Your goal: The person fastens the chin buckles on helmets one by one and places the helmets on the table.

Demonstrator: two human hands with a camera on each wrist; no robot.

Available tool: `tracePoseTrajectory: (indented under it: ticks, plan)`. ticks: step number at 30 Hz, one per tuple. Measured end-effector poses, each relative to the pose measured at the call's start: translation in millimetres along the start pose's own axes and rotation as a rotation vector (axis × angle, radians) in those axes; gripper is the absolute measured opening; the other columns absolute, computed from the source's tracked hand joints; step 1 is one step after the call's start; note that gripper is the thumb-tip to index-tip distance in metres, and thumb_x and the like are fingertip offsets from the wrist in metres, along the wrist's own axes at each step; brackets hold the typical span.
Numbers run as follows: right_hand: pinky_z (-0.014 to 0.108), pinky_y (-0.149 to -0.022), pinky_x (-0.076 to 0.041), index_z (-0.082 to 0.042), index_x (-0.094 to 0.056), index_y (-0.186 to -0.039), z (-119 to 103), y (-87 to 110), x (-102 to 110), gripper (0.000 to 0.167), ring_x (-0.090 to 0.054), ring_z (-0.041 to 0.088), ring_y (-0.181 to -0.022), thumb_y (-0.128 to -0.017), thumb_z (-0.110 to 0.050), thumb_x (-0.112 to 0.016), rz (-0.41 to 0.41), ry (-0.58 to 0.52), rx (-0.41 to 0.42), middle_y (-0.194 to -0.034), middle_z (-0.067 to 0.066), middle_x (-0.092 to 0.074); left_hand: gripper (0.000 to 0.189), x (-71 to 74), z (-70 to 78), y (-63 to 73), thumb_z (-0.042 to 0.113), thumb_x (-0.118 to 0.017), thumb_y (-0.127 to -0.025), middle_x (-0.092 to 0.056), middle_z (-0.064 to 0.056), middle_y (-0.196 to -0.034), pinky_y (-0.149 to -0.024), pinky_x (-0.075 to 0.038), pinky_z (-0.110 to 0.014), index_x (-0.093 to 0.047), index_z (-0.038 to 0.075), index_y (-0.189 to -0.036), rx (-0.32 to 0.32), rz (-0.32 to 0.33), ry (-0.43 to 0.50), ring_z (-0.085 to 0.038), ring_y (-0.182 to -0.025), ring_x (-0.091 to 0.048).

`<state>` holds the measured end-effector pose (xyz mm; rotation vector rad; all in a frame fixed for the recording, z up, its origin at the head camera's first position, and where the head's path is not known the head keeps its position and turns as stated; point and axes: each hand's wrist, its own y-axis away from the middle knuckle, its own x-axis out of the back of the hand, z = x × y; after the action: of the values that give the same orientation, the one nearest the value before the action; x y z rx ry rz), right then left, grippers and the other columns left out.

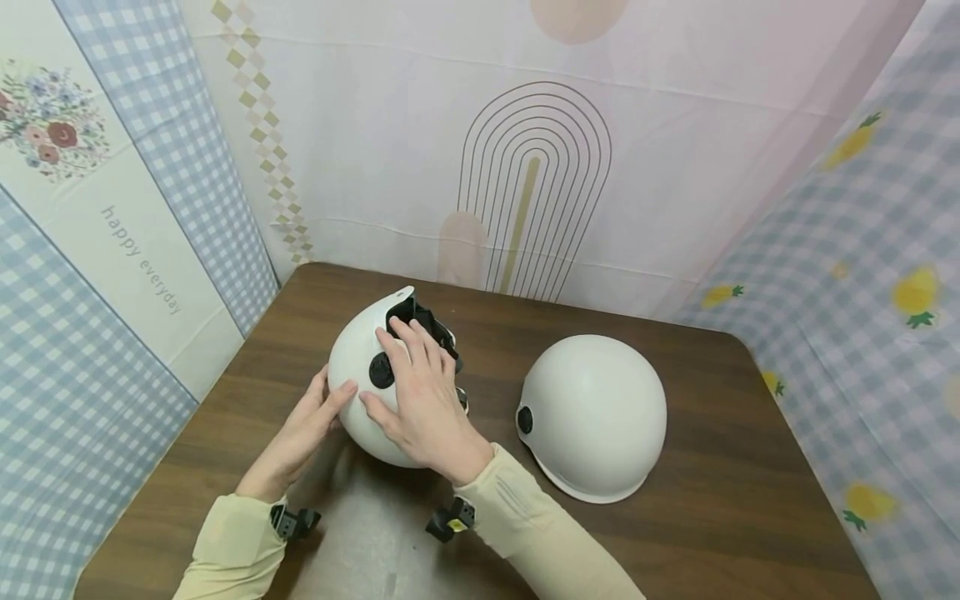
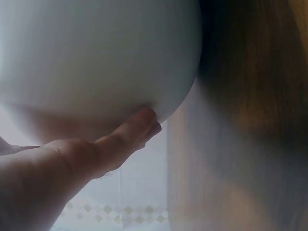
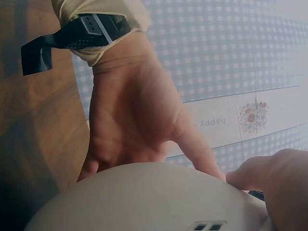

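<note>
In the head view a white helmet [image 1: 356, 346] is tipped on its side, its opening toward the upper right. A round black disc [image 1: 382, 370] sits on its shell, and black lining [image 1: 403, 311] shows at the opening. My left hand [image 1: 303, 429] holds the shell from the left, thumb on the near side, the other fingers partly hidden behind it. Spread over the opposite side, my right hand [image 1: 427, 408] touches the shell with its thumb, fingers reaching across to the lining's edge. The right wrist view shows the left palm [image 3: 127, 115] against the helmet's curve.
A second white helmet [image 1: 596, 408] with a black side disc stands dome up, to the right on the brown wooden table [image 1: 720, 467]. Patterned cloths [image 1: 390, 150] hang behind the table and along both sides. Wrist devices [image 1: 292, 522] are strapped to both wrists.
</note>
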<state>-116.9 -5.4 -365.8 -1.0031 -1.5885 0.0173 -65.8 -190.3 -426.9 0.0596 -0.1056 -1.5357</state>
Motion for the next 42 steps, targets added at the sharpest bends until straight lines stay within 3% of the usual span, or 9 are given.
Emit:
tracePoseTrajectory:
  ticks: [3,6,11,13,23,29,42]
  plan:
    - [0.056,-0.105,-0.026,-0.009,-0.038,-0.145,0,0.0,-1,0.067,-0.022,0.032,-0.142,-0.09,-0.035,-0.066,0.009,-0.001,-0.007,-0.152,0.011,-0.03,0.077,-0.3,1.5,0.4,0.039,-0.044,-0.103,-0.021,-0.021,-0.153,-0.097,-0.037,-0.038,0.003,0.005,-0.155,-0.007,0.016,-0.018,-0.033,-0.131,-0.035]
    - [0.056,-0.103,-0.026,-0.01,-0.038,-0.145,0,-0.5,-2,0.066,-0.023,0.032,-0.141,-0.09,-0.035,-0.066,0.024,-0.012,-0.016,-0.152,0.01,-0.032,0.076,-0.8,2.6,0.4,0.038,-0.045,-0.103,-0.022,-0.02,-0.153,-0.095,-0.039,-0.031,0.001,0.006,-0.155,-0.023,0.022,-0.018,-0.032,-0.131,-0.035]
    - [0.054,-0.102,-0.027,-0.01,-0.04,-0.144,-1,-1.1,-3,0.066,-0.024,0.031,-0.14,-0.088,-0.032,-0.067,0.05,-0.052,-0.042,-0.151,0.008,-0.033,0.078,-1.3,7.6,2.8,0.038,-0.047,-0.102,-0.017,-0.019,-0.156,-0.108,-0.03,-0.045,0.001,0.007,-0.156,-0.036,0.039,-0.027,-0.032,-0.137,-0.027]
    - [0.053,-0.101,-0.028,-0.01,-0.04,-0.144,-1,-0.9,-3,0.066,-0.024,0.029,-0.14,-0.088,-0.032,-0.067,0.06,-0.071,-0.055,-0.151,0.007,-0.033,0.08,-1.1,11.7,4.4,0.039,-0.049,-0.102,-0.014,-0.019,-0.158,-0.111,-0.02,-0.054,0.001,0.008,-0.156,-0.032,0.051,-0.059,-0.032,-0.141,-0.021]
    - [0.044,-0.095,-0.03,-0.01,-0.04,-0.145,3,0.6,-4,0.067,-0.03,0.021,-0.131,-0.087,-0.029,-0.068,0.153,-0.216,-0.109,-0.148,0.004,-0.036,0.091,1.0,34.2,8.1,0.051,-0.05,-0.098,-0.008,-0.02,-0.16,-0.112,-0.015,-0.058,0.007,0.01,-0.156,0.031,0.1,-0.279,-0.035,-0.145,-0.01]
    - [0.041,-0.09,-0.03,-0.011,-0.045,-0.142,7,0.7,-4,0.062,-0.034,0.019,-0.126,-0.087,-0.029,-0.067,0.221,-0.306,-0.156,-0.144,0.0,-0.041,0.095,-2.4,44.2,11.3,0.054,-0.049,-0.097,-0.006,-0.018,-0.16,-0.11,-0.017,-0.06,0.013,0.014,-0.155,0.05,0.081,-0.336,-0.037,-0.145,-0.011]
    - [0.043,-0.094,-0.031,-0.012,-0.047,-0.141,9,5.7,-7,0.058,-0.037,0.02,-0.12,-0.088,-0.025,-0.066,0.344,-0.442,-0.242,-0.14,0.0,-0.045,0.095,-6.0,60.7,17.0,0.052,-0.052,-0.096,-0.006,-0.018,-0.16,-0.108,-0.024,-0.06,0.012,0.014,-0.155,-0.017,0.071,-0.401,-0.039,-0.143,-0.02]
